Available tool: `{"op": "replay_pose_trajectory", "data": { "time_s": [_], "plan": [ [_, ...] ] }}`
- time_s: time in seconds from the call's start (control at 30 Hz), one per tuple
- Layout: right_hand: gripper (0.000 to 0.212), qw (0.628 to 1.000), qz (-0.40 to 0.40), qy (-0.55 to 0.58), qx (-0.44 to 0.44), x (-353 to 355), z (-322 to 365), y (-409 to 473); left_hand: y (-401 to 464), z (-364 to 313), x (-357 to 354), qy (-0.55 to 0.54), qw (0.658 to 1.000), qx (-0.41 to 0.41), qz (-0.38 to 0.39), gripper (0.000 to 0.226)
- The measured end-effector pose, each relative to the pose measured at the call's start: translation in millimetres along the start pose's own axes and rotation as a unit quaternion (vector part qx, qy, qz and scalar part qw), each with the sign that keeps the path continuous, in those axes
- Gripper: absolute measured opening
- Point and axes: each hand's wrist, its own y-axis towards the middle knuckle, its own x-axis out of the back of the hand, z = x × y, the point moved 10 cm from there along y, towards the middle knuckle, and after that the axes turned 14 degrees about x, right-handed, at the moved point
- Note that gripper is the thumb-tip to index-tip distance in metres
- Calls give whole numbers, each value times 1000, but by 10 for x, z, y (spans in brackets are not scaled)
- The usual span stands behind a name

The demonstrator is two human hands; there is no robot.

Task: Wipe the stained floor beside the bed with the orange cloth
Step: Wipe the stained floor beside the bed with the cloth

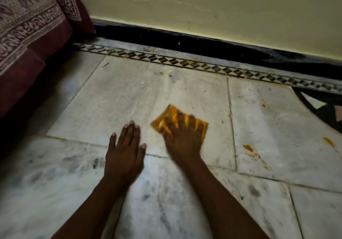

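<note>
Flat under the right hand (182, 138), grip spread wide, the orange cloth (200, 127) lies crumpled and motion-blurred.

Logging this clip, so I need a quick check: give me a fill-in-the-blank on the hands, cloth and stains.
The right hand presses the orange cloth onto the ____.
The left hand lies flat and holds ____.
The orange stains lie to the ____ of the cloth.
The bed is on the ____ side of the view.

Missing: floor; nothing; right; left

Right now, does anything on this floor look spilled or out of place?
Yes. Orange smears and specks dot the marble tile to the right of the orange cloth under the right hand, looking like spilled food not yet wiped.
</note>
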Motion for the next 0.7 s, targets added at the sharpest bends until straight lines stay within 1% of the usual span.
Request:
{"op": "replay_pose_trajectory", "data": {
  "time_s": [0.03, 0.07, 0.1, 0.13, 0.17, 0.2, 0.23, 0.27, 0.3, 0.33, 0.37, 0.4, 0.47, 0.5, 0.57, 0.6, 0.63, 0.67, 0.7],
  "plan": [
    [57, 999, 6, 0, 53, -15, 85, -187, -6, 4, 5, -2, 1000, 0, 0, 71],
    [57, 997, 10, 0, 79, 1, 7, -358, -16, 2, 0, -3, 1000, -2, 0, 71],
    [57, 997, 15, -4, 81, 64, -182, -462, -23, 3, -12, -4, 1000, -1, 3, 71],
    [58, 999, 6, -29, 40, 139, -489, -533, -24, 2, -30, -2, 1000, 0, 8, 71],
    [60, 998, 15, -51, -27, 199, -858, -538, -12, -5, -29, 0, 1000, 1, 9, 71],
    [62, 991, 46, -56, -112, 223, -1233, -498, -4, -10, -21, 3, 1000, 3, 6, 71],
    [64, 976, 83, -23, -198, 203, -1518, -439, -11, -21, -18, 7, 1000, 3, 3, 70],
    [66, 961, 97, 19, -259, 170, -1656, -330, -14, -30, -23, 9, 1000, 4, 0, 70],
    [66, 953, 94, 38, -286, 162, -1648, -198, -19, -29, -30, 9, 1000, 6, 0, 70],
    [65, 952, 87, 44, -290, 167, -1525, -70, -16, -20, -28, 8, 1000, 6, 6, 71],
    [64, 957, 87, 50, -271, 126, -1338, 30, -25, -13, -30, 8, 1000, 6, 14, 72],
    [62, 967, 89, 54, -234, 78, -1118, 84, -27, -20, -21, 8, 1000, 0, 17, 73],
    [59, 991, 76, 26, -111, -8, -583, 58, -51, -15, -10, 4, 1000, -2, 18, 74],
    [59, 996, 62, 15, -55, -11, -360, -62, -67, -17, -11, 2, 1000, -1, 20, 75],
    [59, 999, 30, 4, 19, 32, -180, -363, -141, -28, -19, -2, 1000, -3, 22, 76],
    [58, 999, 21, 0, 34, 56, -233, -513, -199, -35, -26, -6, 1000, -6, 23, 76],
    [58, 999, 23, 2, 27, 86, -355, -630, -251, -38, -26, -9, 1000, -9, 24, 76],
    [58, 1000, 16, -11, 8, 130, -551, -684, -305, -38, -31, -9, 1000, -12, 26, 76],
    [58, 999, 15, -23, -29, 186, -784, -691, -357, -46, -38, -8, 999, -16, 29, 75]
  ]
}}
